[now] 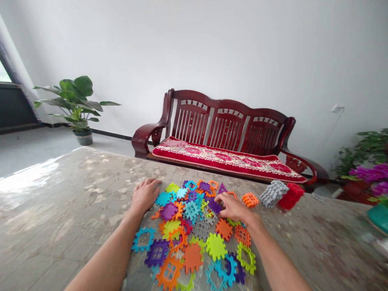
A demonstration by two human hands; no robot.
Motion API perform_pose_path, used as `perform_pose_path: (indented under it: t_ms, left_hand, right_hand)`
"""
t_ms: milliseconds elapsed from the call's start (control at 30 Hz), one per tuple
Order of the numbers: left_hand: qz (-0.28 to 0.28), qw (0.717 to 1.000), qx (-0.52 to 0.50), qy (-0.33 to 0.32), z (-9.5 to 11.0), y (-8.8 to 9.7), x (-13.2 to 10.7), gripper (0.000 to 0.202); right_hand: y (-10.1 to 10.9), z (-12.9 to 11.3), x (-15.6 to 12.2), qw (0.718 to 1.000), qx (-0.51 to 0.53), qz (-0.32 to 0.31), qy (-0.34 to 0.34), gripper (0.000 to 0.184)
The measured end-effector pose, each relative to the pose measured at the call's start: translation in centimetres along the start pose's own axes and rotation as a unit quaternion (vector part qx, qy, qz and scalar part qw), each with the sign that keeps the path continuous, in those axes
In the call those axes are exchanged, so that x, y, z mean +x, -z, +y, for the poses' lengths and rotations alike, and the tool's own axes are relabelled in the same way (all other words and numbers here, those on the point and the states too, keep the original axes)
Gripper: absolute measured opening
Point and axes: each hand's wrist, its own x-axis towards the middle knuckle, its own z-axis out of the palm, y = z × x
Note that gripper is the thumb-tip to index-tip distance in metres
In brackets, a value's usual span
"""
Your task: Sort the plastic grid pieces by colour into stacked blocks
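Note:
A spread of colourful plastic interlocking tiles with toothed edges lies between my two hands. My left hand (147,194) rests flat on the table, fingers stretched forward, beside a blue tile (163,198) at the pile's left edge. On the opposite side, my right hand (233,207) has its fingers curled at the edge of a purple tile (214,205). Near that hand are an orange tile (224,229) and a grey window tile (201,229). Closer to me lie a lime green tile (216,246), an orange square tile (192,257) and a purple window tile (157,252).
Right of the pile stand stacked orange tiles (250,199), grey tiles (273,194) and red tiles (291,196) on the stone-patterned table (91,202). Behind it is a dark red wooden bench (212,121). A potted plant (79,105) stands left, purple flowers (371,173) right.

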Motion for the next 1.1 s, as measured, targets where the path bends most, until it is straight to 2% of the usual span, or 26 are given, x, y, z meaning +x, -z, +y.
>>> perform_pose_path:
  t_ms: [200, 333, 400, 500, 633, 700, 800, 933, 1100]
  left_hand:
    - [0.007, 1.000, -0.001, -0.003, -0.3, -0.3, 0.1, 0.042]
    - [0.007, 1.000, -0.001, -0.007, -0.4, -0.4, 0.2, 0.043]
    - [0.008, 1.000, -0.004, -0.007, -0.4, -0.4, 0.2, 0.043]
    - [0.008, 1.000, -0.005, -0.007, -0.4, -0.4, 0.2, 0.042]
    - [0.012, 1.000, -0.002, -0.014, -0.5, -0.5, 0.2, 0.042]
    - [0.013, 1.000, 0.001, -0.015, -0.5, -0.6, 0.2, 0.042]
    - [0.008, 1.000, 0.006, -0.011, -0.5, -0.5, 0.2, 0.042]
    - [0.002, 1.000, 0.004, -0.011, -0.4, -0.3, 0.2, 0.043]
    - [0.001, 1.000, 0.000, -0.003, -0.2, -0.2, 0.1, 0.043]
  right_hand:
    - [-0.6, -0.2, -0.6, 0.993, -0.056, 0.101, -0.035, 0.041]
    - [-1.6, 1.2, -1.1, 0.969, -0.107, 0.224, 0.000, 0.036]
    - [-2.1, 2.2, -1.5, 0.958, -0.128, 0.257, 0.020, 0.030]
    - [-2.8, 3.7, -2.3, 0.962, -0.118, 0.244, 0.038, 0.032]
    - [-2.8, 4.3, -2.5, 0.960, -0.029, 0.277, -0.005, 0.032]
    - [-2.3, 4.0, -2.0, 0.963, -0.019, 0.269, -0.009, 0.031]
    - [-1.2, 3.1, -0.8, 0.975, -0.064, 0.213, 0.000, 0.041]
    - [-0.1, 1.6, 0.2, 0.979, -0.139, 0.142, -0.040, 0.044]
    - [-0.2, 0.4, -0.1, 0.968, -0.186, 0.147, -0.079, 0.041]
